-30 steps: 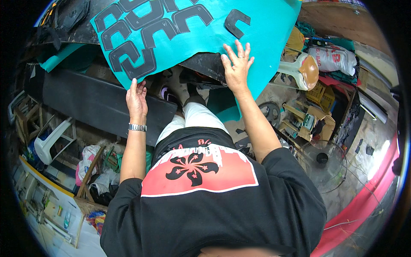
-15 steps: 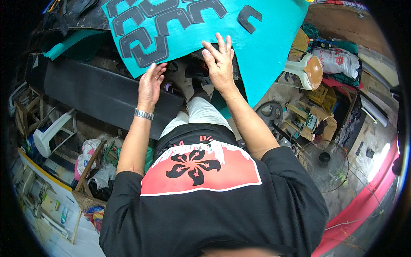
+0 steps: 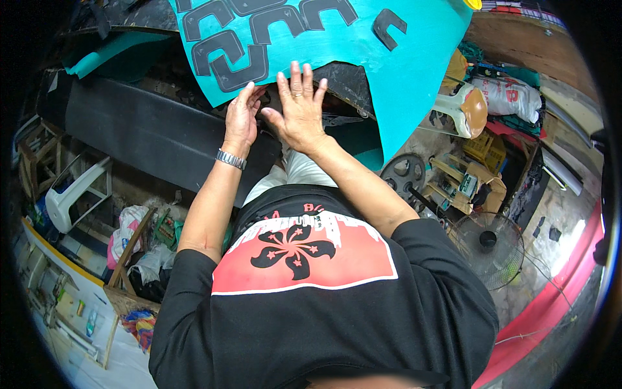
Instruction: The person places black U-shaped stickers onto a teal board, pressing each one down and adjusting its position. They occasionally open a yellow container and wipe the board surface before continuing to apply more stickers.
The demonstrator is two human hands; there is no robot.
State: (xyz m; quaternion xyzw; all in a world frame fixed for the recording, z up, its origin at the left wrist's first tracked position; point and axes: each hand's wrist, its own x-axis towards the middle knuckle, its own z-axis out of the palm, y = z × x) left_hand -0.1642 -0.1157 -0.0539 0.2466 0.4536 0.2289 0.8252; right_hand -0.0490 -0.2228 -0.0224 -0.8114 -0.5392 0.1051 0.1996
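We see the teal sheet [image 3: 414, 71] just beyond the hands, over a dark board [image 3: 350, 81] that seems to bear it while one corner hangs free. At its lower edge, the right hand [image 3: 299, 120] is open, fingers spread; the left hand [image 3: 241, 123] has loosely bent fingers (we cannot tell whether either touches). Dark U-shaped pieces [image 3: 236, 82] lie flat, probably needing no holding; the topmost are cut off.

the teal sheet [image 3: 420, 68] is cut off above.

Holds both arms [image 3: 366, 181] extended forward, with the spread right hand [image 3: 301, 120] just beside the loosely curved left hand [image 3: 241, 123]
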